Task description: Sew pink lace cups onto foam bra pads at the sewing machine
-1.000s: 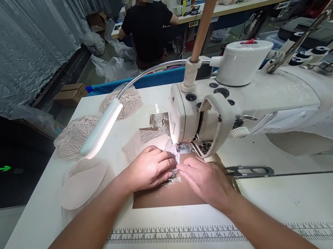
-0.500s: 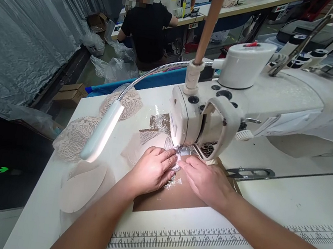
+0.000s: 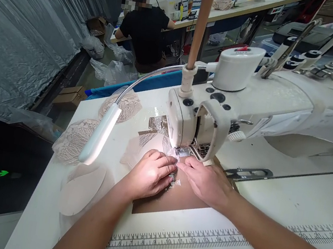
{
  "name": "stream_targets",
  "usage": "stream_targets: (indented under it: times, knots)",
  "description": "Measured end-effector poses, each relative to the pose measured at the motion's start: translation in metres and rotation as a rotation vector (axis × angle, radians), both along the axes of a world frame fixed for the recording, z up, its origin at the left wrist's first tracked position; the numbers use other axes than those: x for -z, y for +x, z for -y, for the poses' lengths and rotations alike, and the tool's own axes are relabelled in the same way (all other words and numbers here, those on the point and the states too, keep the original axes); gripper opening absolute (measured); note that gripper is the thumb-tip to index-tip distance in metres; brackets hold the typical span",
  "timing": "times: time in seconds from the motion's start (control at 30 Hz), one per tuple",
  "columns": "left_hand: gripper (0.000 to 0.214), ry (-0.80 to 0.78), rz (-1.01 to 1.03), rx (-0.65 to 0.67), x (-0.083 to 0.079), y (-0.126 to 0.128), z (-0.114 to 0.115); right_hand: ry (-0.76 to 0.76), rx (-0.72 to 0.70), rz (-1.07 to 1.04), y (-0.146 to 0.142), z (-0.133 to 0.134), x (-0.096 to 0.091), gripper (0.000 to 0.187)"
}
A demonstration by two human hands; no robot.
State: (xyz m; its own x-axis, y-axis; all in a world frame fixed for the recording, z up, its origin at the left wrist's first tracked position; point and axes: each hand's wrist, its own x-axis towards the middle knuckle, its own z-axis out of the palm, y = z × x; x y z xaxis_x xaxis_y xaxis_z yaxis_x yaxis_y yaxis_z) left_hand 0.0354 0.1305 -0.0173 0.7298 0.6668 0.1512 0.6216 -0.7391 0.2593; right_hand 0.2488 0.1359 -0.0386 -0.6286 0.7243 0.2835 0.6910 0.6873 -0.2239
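Observation:
My left hand point(image 3: 149, 175) lies with curled fingers pressed on a piece of sheer lace fabric point(image 3: 140, 142) just in front of the presser foot point(image 3: 182, 152) of a white sewing machine point(image 3: 252, 100). My right hand point(image 3: 205, 180) rests flat beside it, fingertips on the same lace, almost touching the left fingers. Both hands sit on a brown mat point(image 3: 174, 195) on the white table point(image 3: 283, 202). The needle itself is hidden behind the machine head.
A gooseneck lamp point(image 3: 100, 134) hangs over the table's left part. Lace bra cups point(image 3: 72, 139) and plain cups point(image 3: 82, 189) lie at the left. Thread snips point(image 3: 249, 172) lie right of the machine. A ruler strip point(image 3: 179, 240) runs along the front edge. Another person point(image 3: 146, 24) sits at a far table.
Both hands have stayed on the lace at the presser foot, shifting only slightly. The view has tilted a little.

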Motion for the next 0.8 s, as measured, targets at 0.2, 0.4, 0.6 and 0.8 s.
stream_targets:
  times: [0.2, 0.4, 0.6, 0.8]
  knots:
    - [0.032, 0.034, -0.011, -0.045, 0.004, 0.002, -0.002, 0.040, 0.018, 0.001, -0.003, 0.000, -0.002, 0.029]
    - [0.032, 0.069, 0.001, -0.097, 0.009, -0.001, -0.008, 0.052, 0.088, 0.049, -0.008, 0.000, -0.004, 0.035]
    - [0.035, 0.107, 0.014, -0.217, 0.014, -0.006, -0.014, 0.039, 0.084, 0.024, -0.005, -0.002, -0.002, 0.038]
    - [0.032, 0.123, 0.037, -0.321, 0.017, -0.011, -0.018, 0.012, 0.081, -0.013, -0.005, -0.002, -0.004, 0.036]
